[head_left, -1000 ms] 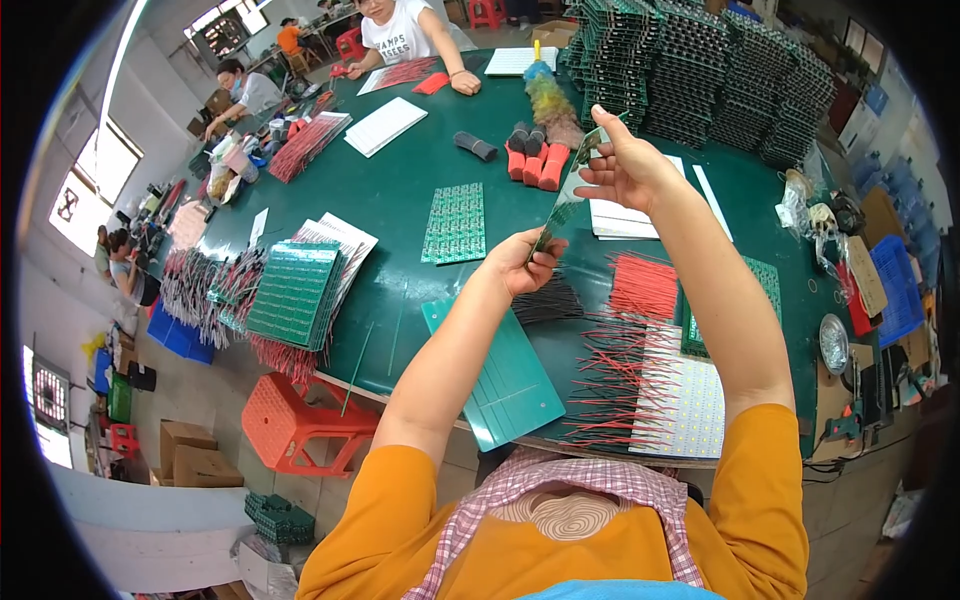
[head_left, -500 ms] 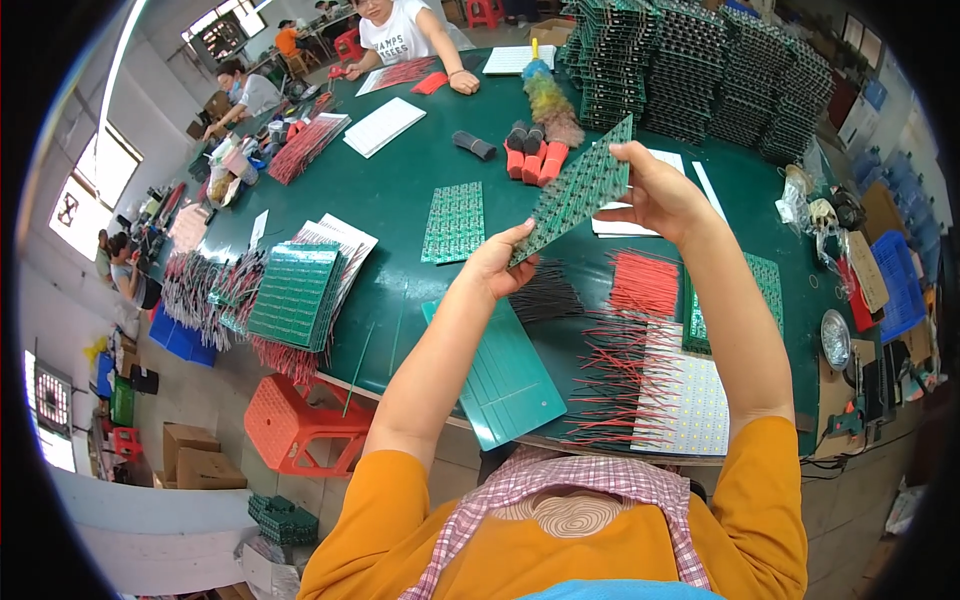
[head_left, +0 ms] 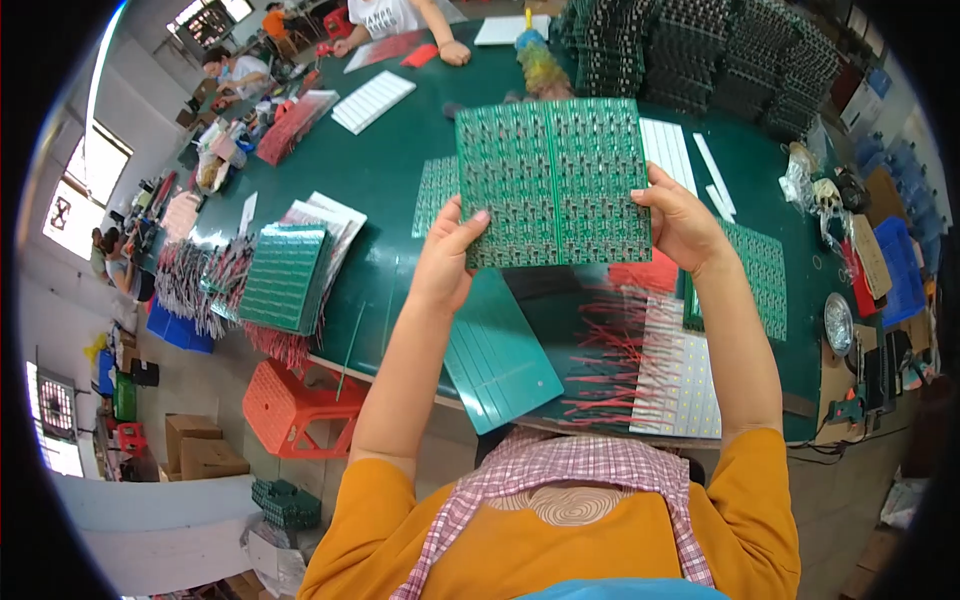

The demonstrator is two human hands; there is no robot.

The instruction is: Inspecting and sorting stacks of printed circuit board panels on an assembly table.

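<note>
A green circuit board panel [head_left: 556,185], dense with rows of small components, is held up over the table, its broad face toward me. My left hand [head_left: 450,250] grips its lower left edge, thumb on the front. On the opposite edge my right hand [head_left: 685,220] pinches the board, thumb in front. Partly behind it lies another green board [head_left: 435,195] on the table. Below the held panel are a flat green slotted plate [head_left: 500,350], a bundle of red wires [head_left: 643,274] and loose red wires [head_left: 610,350] reaching over a white dotted panel [head_left: 680,385].
Tall stacks of boards [head_left: 690,65] stand at the far right. More green boards [head_left: 285,280] sit stacked at the left among wire bundles. Right of my forearm lies another board [head_left: 755,275]. Across the table a person's hand [head_left: 455,53] rests. A red stool [head_left: 300,405] stands below the left edge.
The board panel has swung from a slanted, nearly edge-on position to facing me squarely. My left hand has moved left and my right hand lower, both still gripping it.
</note>
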